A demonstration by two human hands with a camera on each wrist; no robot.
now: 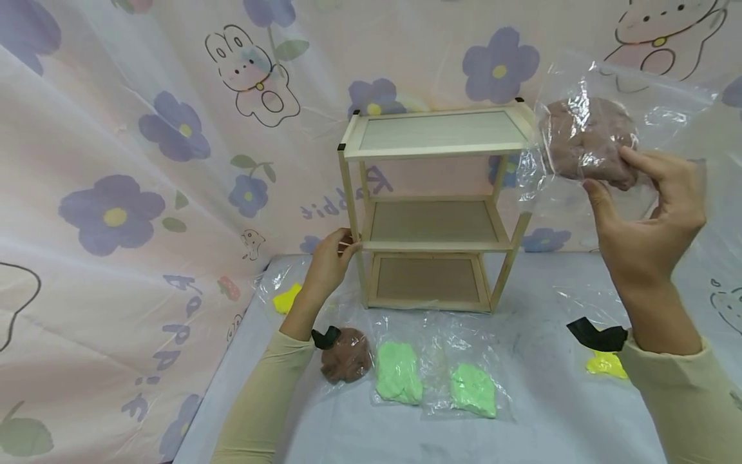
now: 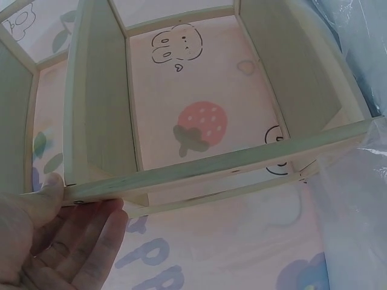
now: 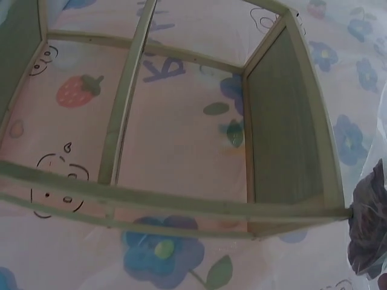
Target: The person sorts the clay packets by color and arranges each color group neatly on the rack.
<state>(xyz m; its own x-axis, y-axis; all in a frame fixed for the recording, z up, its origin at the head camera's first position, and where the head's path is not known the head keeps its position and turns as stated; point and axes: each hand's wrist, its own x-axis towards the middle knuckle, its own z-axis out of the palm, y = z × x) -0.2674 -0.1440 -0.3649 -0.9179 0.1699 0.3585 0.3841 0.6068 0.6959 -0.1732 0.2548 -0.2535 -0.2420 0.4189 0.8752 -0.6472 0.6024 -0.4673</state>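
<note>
A small three-tier wooden shelf [image 1: 440, 246] stands upright on the covered table. At its left front post, level with the middle tier, is my left hand [image 1: 326, 265]; the left wrist view shows the thumb on one side of the post [image 2: 199, 175] and curled fingers on the other. Raised beside the shelf's top right corner, my right hand [image 1: 655, 216] pinches a clear zip bag of brown clay [image 1: 588, 138] between thumb and fingers. The bag overlaps the upper right post in the head view. A dark edge of this clay [image 3: 367, 223] shows in the right wrist view.
Before the shelf lie a bag of brown clay [image 1: 346, 356] and two bags of light green clay [image 1: 399, 374]. Yellow clay [image 1: 286, 298] lies beyond my left forearm, more yellow clay [image 1: 605, 365] by my right wrist. A patterned curtain [image 1: 145, 258] hangs behind and at left.
</note>
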